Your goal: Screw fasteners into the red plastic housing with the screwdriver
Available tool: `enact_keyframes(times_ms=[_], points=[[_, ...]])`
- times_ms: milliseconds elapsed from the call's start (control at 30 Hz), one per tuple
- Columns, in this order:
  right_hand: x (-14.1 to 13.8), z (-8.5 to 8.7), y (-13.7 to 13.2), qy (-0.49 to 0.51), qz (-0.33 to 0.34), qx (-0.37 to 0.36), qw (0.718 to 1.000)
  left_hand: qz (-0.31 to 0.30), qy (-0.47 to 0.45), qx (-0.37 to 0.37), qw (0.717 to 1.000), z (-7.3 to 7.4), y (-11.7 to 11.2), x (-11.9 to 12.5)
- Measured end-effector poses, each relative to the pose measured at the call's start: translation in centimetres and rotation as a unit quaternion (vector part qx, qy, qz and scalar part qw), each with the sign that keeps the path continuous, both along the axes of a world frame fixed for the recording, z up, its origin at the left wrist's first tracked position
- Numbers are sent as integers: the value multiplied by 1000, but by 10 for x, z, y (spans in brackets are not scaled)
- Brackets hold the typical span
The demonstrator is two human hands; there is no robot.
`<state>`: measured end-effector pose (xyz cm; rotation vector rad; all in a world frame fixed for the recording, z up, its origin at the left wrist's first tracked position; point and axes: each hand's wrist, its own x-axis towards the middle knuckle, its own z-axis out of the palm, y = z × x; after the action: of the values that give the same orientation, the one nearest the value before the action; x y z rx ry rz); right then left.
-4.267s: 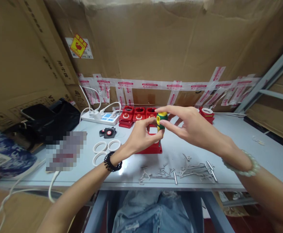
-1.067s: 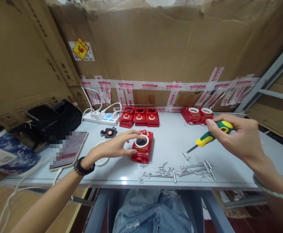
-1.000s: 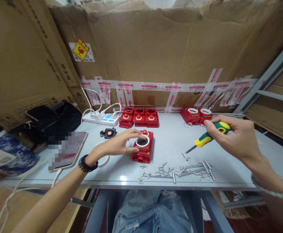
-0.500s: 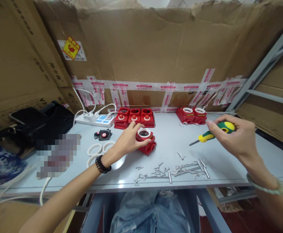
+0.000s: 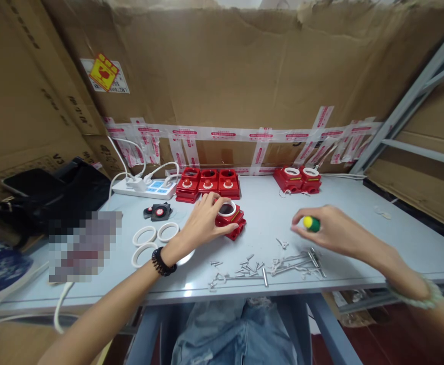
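My left hand (image 5: 202,224) grips a red box (image 5: 232,222) with a white ring on its round top hole, held on the grey table (image 5: 359,228). My right hand (image 5: 330,234) is closed on a green and yellow screwdriver (image 5: 310,223), low over the table near a scatter of several screws and metal pins (image 5: 271,264). The screwdriver's shaft is hidden by my hand.
Three red boxes (image 5: 207,183) stand in a row at the back, two more with white rings (image 5: 298,179) to the right. White rings (image 5: 151,240) lie left of my hand, with a small black and red part (image 5: 155,211), a power strip (image 5: 143,187), a black bag (image 5: 54,190). Cardboard walls surround the table.
The screwdriver left the red box; my right hand carried it right, then lowered it toward the screws. My left hand fitted a white ring, then turned the box and slid it away.
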<state>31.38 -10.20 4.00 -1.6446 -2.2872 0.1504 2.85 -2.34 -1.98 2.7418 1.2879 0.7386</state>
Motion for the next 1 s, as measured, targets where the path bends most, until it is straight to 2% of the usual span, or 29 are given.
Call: enact_keyframes(times_ms=[67, 133, 267, 367, 467, 533, 667, 733, 833, 1000], points=[[-4, -14, 4, -65, 19, -75, 995, -4, -6, 3, 1000, -2, 0, -1], [-8, -26, 8, -87, 23, -113, 989, -7, -12, 5, 1000, -4, 0, -1], [-15, -39, 15, -90, 5, -116, 989, -14, -19, 4, 1000, -6, 0, -3], [-14, -36, 17, -71, -1, -112, 991, -15, -23, -2, 1000, -7, 0, -4], [-8, -19, 17, 17, -17, -62, 998, -17, -26, -7, 999, -6, 0, -4], [-4, -1, 15, 85, -37, 13, 996, -21, -31, -7, 999, -6, 0, -4], [-7, 38, 9, 165, -87, 125, 975, -24, -37, -11, 999, -6, 0, -4], [-13, 54, 6, 220, -105, 126, 962, -24, -38, -12, 999, -6, 0, -4], [-24, 69, 4, 266, -111, 151, 946, -29, -38, -9, 999, -6, 1, -4], [-30, 84, 12, 282, -118, 234, 923, -34, -44, -3, 998, -6, 0, -5]])
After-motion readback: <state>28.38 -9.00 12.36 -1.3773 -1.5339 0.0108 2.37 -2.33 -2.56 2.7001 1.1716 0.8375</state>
